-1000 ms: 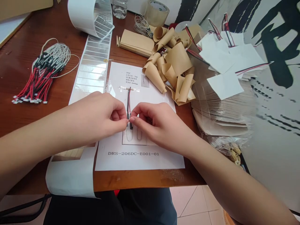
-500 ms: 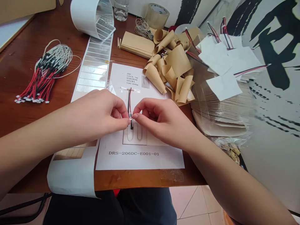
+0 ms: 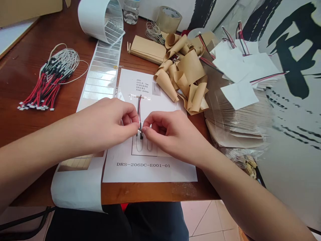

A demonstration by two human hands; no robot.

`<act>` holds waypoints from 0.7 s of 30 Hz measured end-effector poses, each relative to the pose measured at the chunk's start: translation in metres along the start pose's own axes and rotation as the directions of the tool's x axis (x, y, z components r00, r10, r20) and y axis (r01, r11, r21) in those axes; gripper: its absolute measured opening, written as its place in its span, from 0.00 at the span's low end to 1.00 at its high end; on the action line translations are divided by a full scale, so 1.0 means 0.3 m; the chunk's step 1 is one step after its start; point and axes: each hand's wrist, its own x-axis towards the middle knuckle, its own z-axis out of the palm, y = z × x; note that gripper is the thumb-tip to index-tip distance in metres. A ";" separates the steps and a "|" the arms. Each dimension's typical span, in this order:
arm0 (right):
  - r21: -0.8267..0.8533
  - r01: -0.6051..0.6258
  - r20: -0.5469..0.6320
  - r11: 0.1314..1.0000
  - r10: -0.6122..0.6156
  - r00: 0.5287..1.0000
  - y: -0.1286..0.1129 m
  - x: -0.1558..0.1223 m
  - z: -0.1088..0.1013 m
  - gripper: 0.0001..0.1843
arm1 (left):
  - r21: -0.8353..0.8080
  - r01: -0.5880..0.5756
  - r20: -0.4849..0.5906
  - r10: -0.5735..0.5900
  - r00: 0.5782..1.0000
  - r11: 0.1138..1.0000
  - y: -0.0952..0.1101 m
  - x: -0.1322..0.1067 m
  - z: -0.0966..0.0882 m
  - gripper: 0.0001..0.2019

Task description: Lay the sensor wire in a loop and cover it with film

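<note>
A thin red-and-black wire harness [image 3: 139,108] lies lengthwise on a printed white sheet [image 3: 150,174], its upper end under a strip of clear tape. Both hands meet at its lower part, just above a small black piece [image 3: 141,136]. My left hand [image 3: 119,118] pinches there from the left, thumb and index fingertip together. From the other side my right hand [image 3: 167,129] closes in a similar pinch. A small shiny bit shows between the fingertips; its kind cannot be made out. Below the fingers, a thin flat panel with looped lines shows on the sheet.
A bundle of wire harnesses [image 3: 54,78] lies left. Beside the sheet runs a label strip [image 3: 101,77] from a roll [image 3: 91,18]. Brown paper rolls [image 3: 192,67], packing tape [image 3: 169,19] and a bottle [image 3: 130,12] stand behind; stacked white cards [image 3: 239,95] sit right.
Both hands stay pinched at the same part of the harness, with only a slight shift of the fingertips. The view has moved a little; nothing else visibly differs.
</note>
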 end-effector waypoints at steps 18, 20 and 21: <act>-0.046 0.068 -0.117 0.997 -0.073 0.990 0.030 0.012 -0.012 0.08 | 0.070 -0.020 0.030 0.018 0.999 0.997 0.002 0.008 -0.009 0.11; -0.138 0.148 -0.136 0.979 -0.167 0.977 0.042 0.017 -0.013 0.06 | 0.082 -0.023 0.032 0.021 0.999 0.996 0.001 0.011 -0.009 0.12; -0.169 0.190 -0.117 0.967 -0.211 0.970 0.048 0.019 -0.012 0.05 | 0.084 -0.031 0.032 0.029 0.999 0.996 -0.001 0.012 -0.008 0.12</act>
